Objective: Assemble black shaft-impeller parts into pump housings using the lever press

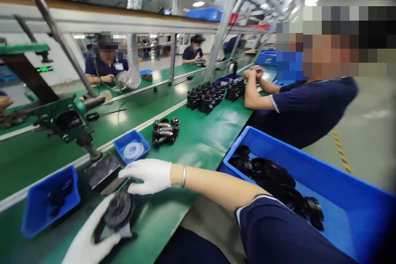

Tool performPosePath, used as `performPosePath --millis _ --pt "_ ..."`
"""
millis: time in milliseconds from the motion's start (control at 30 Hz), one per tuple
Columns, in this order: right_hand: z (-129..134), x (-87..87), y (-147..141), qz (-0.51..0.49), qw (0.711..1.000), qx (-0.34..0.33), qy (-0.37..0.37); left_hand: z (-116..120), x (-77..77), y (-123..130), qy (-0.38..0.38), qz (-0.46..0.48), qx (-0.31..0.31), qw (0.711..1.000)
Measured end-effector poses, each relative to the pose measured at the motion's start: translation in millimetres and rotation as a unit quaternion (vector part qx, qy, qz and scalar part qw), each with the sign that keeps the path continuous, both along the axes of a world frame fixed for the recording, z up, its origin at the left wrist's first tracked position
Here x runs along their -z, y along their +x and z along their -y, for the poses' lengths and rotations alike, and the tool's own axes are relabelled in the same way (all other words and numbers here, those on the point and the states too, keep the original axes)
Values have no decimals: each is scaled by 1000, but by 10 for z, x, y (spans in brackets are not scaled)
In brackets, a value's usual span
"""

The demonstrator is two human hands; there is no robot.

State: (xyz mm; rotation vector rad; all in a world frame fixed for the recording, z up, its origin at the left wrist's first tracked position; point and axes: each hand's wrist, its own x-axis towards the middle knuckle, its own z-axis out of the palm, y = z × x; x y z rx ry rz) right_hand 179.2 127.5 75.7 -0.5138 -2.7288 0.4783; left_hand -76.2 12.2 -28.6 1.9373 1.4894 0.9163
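My left hand (89, 233), in a white glove, grips a round black part (118, 211) low over the green table, thumb in front and fingers behind it. Just above that part is my right hand (148, 176), also gloved; its fingers are spread towards the left, with nothing visible between them. A dark metal block (103, 172) stands under the green press (69, 117), beside the right fingertips. Behind my right hand sits a small blue bin (131, 147) of white rings.
Another blue bin (51, 202) with black pieces lies left. Shiny dark parts (165, 131) and rows of black housings (206, 97) stand farther along the table. A large blue crate (337, 198) of black parts is at right, near a seated co-worker (303, 107).
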Motion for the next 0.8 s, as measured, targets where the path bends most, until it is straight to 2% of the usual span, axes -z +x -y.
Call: performPosePath --millis 100,167,233,300,467,600,800 --pt "7 117 1 27 999 -20 7 43 -242 -112 -28 -32 -4 999" --pt "-24 171 -22 46 999 -26 12 85 -396 -97 -42 -73 20 996" --pt "-51 226 -62 66 997 -34 22 112 -482 -23 -63 -106 18 992" --pt "-63 278 -109 84 995 -44 36 120 -489 62 -78 -121 -6 990" --pt "-54 383 -180 93 991 -53 85 112 -391 150 -95 -123 -44 987" --pt "-7 441 -181 92 988 -35 117 125 -387 151 -97 -131 -65 985" --pt "67 468 -172 85 989 -11 122 138 -386 153 -89 -148 -76 982"
